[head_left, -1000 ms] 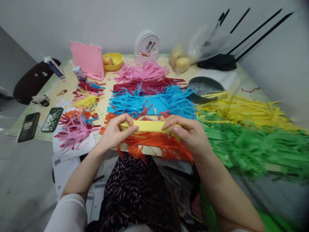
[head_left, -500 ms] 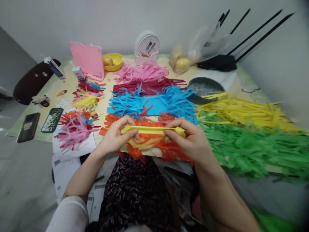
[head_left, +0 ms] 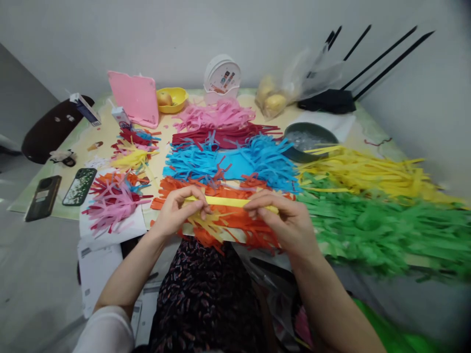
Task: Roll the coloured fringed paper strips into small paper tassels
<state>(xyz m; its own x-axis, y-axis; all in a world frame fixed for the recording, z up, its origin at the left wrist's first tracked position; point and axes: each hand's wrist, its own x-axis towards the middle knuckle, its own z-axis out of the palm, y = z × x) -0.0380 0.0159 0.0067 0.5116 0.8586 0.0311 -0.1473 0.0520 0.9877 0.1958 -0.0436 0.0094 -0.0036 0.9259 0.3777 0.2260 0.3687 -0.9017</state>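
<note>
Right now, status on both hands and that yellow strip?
Left hand and right hand pinch the yellow strip at either end. Strip level above the orange fringe. Nothing blocking.

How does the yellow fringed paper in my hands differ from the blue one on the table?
The yellow fringed paper is pinched between the left hand and the right hand; the blue fringed paper lies flat, untouched. The yellow one is gathered into a narrow band, fringe hanging down; the blue one is spread wide, fringe out both sides. Both are paper cut into strips.
</note>
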